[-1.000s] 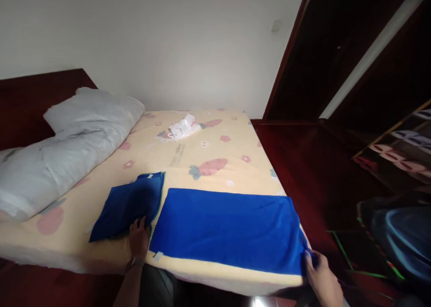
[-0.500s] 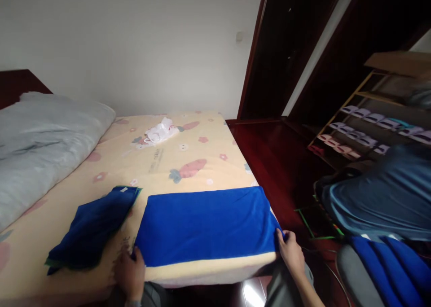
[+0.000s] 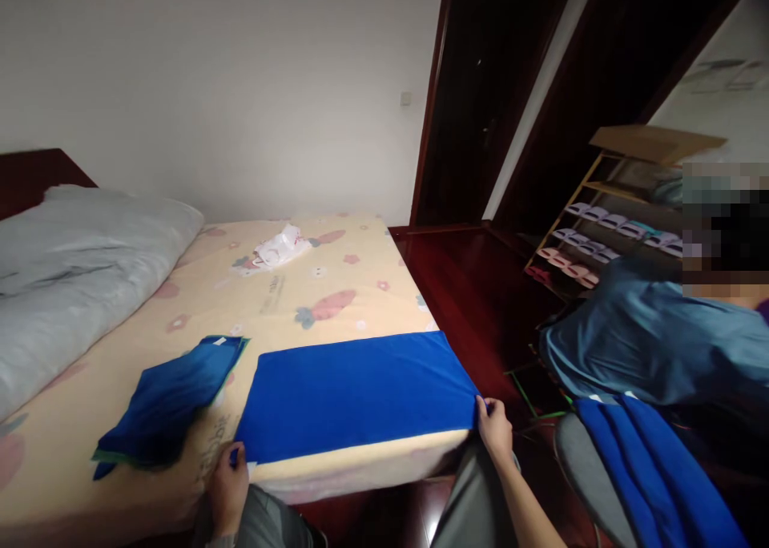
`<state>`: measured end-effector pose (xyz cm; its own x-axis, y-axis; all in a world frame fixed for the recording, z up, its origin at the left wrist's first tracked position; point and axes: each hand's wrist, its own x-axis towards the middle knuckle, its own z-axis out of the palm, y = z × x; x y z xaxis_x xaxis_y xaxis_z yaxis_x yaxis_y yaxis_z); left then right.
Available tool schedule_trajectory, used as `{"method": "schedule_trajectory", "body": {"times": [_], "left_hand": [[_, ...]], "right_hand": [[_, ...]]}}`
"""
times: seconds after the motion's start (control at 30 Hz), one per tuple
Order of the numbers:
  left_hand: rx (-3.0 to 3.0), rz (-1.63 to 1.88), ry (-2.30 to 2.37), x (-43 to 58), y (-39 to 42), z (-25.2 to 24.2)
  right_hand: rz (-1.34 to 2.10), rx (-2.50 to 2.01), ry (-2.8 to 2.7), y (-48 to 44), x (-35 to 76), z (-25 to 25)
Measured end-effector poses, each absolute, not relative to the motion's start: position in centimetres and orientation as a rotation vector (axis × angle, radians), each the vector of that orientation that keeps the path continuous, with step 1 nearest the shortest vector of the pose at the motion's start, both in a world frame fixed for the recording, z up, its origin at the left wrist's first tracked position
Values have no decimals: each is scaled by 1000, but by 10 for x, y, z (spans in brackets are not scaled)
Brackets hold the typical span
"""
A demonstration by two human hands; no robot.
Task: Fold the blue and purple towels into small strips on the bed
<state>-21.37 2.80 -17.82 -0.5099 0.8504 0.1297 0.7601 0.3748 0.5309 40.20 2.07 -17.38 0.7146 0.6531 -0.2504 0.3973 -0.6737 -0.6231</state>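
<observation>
A bright blue cloth (image 3: 360,392), rectangular and lying nearly flat, is spread along the front edge of the bed. My left hand (image 3: 229,484) pinches its near left corner, where a small white tag shows beside the fingers. At the near right corner, my right hand (image 3: 493,428) grips the cloth between thumb and fingers, pulling faint creases toward it. Left of it lies a stack of folded darker blue cloths (image 3: 174,404) with green edging and a white label at the top.
A grey quilt (image 3: 90,267) covers the bed's left side. On the patterned sheet (image 3: 360,276) lies a white plastic bag (image 3: 281,247). To my right are a stool (image 3: 589,476) with blue cloths (image 3: 654,468), a person in a blue shirt (image 3: 649,340) and a slipper rack (image 3: 592,179).
The view has swung to the right, bringing more of the other person in. The blue cloth looks smoother and tauter on its right side. Both hands keep hold of its near corners.
</observation>
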Motion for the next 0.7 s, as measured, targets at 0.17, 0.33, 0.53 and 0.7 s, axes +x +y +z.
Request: {"method": "schedule_trajectory", "body": {"times": [0.17, 0.33, 0.53, 0.7], "left_hand": [[1637, 754, 2574, -205, 25, -178], [1642, 805, 2655, -200, 20, -168], [1727, 792, 2767, -176, 15, -152], [2260, 691, 2197, -103, 4, -173]], "right_hand": [[694, -2467, -877, 15, 399, -168], [705, -2508, -893, 18, 393, -160], [712, -2479, -852, 19, 398, -158], [712, -2426, -887, 23, 398, -165]]}}
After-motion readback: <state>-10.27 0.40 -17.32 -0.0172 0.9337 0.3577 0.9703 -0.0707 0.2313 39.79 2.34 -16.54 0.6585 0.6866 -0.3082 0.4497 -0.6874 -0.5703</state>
